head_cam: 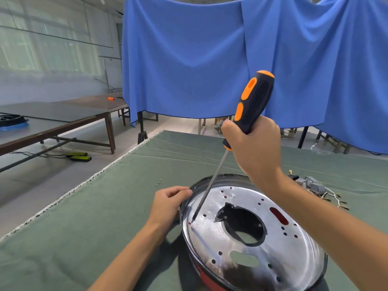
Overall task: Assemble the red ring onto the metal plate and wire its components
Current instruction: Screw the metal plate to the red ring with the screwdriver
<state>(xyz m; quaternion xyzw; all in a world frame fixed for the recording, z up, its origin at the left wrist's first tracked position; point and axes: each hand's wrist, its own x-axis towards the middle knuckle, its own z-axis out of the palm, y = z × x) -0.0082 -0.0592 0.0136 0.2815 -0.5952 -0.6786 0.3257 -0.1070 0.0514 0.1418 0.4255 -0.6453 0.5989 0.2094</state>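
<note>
So we're on the screwing-down step. Our right hand (255,148) is wrapped round the screwdriver (249,108), tip sitting at a hole near the metal plate's (212,229) left rim. Our left hand (168,203) pinches that rim to steady it. The red ring (206,277) peeks out underneath, by the bench's near edge. Next we probably need downward pressure and straight turning; spare screws (157,183) lie nearby.

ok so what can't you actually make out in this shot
- Red ring: head view, mostly hidden beneath the metal plate and cut by the bottom edge.
- Screw under the screwdriver tip: too small to confirm.
- Loose screws: too small to count.
- Wired parts: partly behind the right hand's forearm.
</note>
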